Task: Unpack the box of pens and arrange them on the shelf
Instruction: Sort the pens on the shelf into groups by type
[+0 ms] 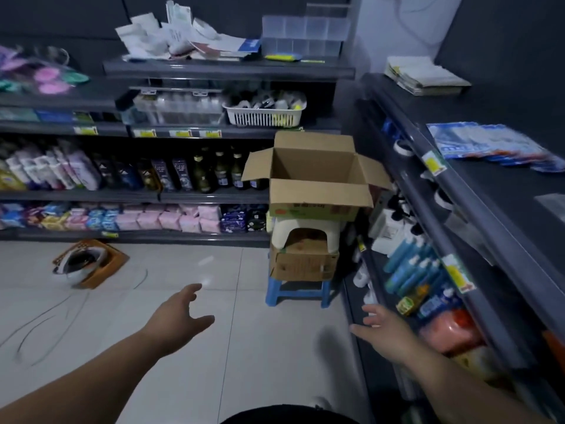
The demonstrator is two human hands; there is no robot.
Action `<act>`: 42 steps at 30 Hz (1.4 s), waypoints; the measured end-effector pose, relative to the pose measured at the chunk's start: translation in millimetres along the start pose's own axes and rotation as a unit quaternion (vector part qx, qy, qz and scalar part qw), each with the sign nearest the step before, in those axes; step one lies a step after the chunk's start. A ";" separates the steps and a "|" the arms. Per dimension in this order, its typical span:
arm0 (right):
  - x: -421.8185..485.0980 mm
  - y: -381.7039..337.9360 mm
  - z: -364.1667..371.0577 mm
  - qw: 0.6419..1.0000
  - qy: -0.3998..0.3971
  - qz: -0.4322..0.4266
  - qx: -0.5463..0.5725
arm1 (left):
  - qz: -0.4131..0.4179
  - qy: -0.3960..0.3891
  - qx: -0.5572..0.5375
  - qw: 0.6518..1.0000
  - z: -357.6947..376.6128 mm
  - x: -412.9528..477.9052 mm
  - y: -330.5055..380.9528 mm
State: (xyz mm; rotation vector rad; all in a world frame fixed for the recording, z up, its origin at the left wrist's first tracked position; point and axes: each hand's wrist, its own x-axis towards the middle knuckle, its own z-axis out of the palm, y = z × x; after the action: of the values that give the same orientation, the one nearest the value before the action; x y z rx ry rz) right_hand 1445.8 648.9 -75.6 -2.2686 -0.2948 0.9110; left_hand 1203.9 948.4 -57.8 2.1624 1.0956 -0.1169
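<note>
An open cardboard box with its flaps spread stands in the corner on a white stool, which rests on a second carton and a blue stool. Its inside looks dark and I cannot see any pens in it. My left hand reaches forward over the floor tiles, fingers apart, holding nothing. My right hand is also open and empty, low beside the bottom of the right shelf unit. Both hands are well short of the box.
Dark shelves along the back hold bottles, packets and a white basket. Papers and clear organiser trays lie on the top shelf. The right unit carries blue bottles and packets. A brown carton with a cable lies on the floor at left.
</note>
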 end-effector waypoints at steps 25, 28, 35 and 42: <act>352.1 -233.2 -137.5 0.997 0.071 -0.016 0.021 | 0.149 -0.041 -0.052 0.987 -61.4 430.5 246.1; 382.1 -241.5 -128.5 0.998 0.061 -0.003 0.002 | 0.166 -0.068 -0.013 0.984 -47.0 468.2 265.0; 442.4 -225.8 -111.0 0.998 0.017 0.021 -0.065 | 0.135 -0.177 0.020 0.975 19.4 508.6 265.5; 508.6 -202.4 -93.7 0.982 -0.066 -0.007 -0.179 | 0.132 -0.253 0.145 0.947 76.3 539.6 260.7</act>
State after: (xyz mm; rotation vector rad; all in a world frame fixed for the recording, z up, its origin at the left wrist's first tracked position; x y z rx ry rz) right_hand 1888.8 972.4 -162.4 -2.5286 -0.5741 1.0740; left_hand 1757.5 1161.2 -173.2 2.3238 0.5131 -0.7058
